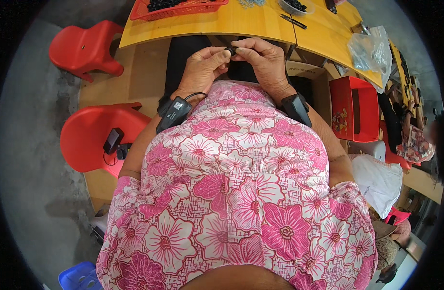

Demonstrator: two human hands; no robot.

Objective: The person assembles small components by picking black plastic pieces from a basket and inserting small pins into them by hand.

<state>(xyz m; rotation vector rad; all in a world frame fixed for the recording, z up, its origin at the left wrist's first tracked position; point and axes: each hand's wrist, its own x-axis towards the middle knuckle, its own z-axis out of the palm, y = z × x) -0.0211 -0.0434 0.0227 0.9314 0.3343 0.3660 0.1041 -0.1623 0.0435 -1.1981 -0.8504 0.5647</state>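
- While the left hand (206,65) pinches one side of a small, rounded black piece (231,50), the right hand (263,63) grips the other; the piece sits between them, just short of a smooth, yellow wooden desk (251,25).
- It looks light and stiff, perhaps slick — a fingertip hold on opposite edges should suit it; whether it is fragile, I cannot tell.
- On the desk, a red, latticed plastic basket (193,10) and a round, clear plastic bowl (290,11) both hold glossy black lumps (163,4).
- Near the bowl lies a slim, pointed black tool (293,21).
- Farther right, a crinkled, clear plastic bag (369,49) rests by the desk's edge — a boxy, open red container (342,108) stands below.
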